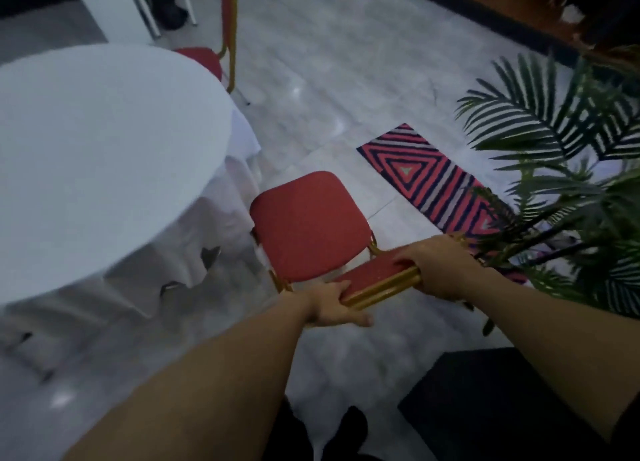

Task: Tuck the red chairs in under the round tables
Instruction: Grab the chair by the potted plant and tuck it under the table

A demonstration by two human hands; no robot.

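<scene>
Both hands grip the top rail of the near red chair's backrest (377, 278). The left hand (334, 304) closes round the rail's near-left end, its fingers (356, 319) curled beneath the gold tube and the thumb lying along the red padding. The right hand (440, 266) clamps the far-right end, fingertips (403, 263) pressed onto the padded face and the palm wrapped over the gold frame. Both bare forearms reach in from the near edge of the view. Beyond the backrest, the chair's red seat (308, 225) lies fully exposed on the pale marble floor (332, 90), its left edge just beside the hanging folds of a white tablecloth (214, 218); the seat stands outside the tabletop's outline. The cloth covers a round table (104, 142) that fills the left of the scene. At the table's far side a second red chair (202, 60) stands with its seat partly hidden by the tabletop and its gold-framed back rising upright. Right of the held chair lies a rug (426, 173) with red, navy and grey triangular stripes, partly overlapped by the fronds of a palm plant (554, 169) at the right. Dark shoes (346, 429) show at the near edge, between the forearms.
</scene>
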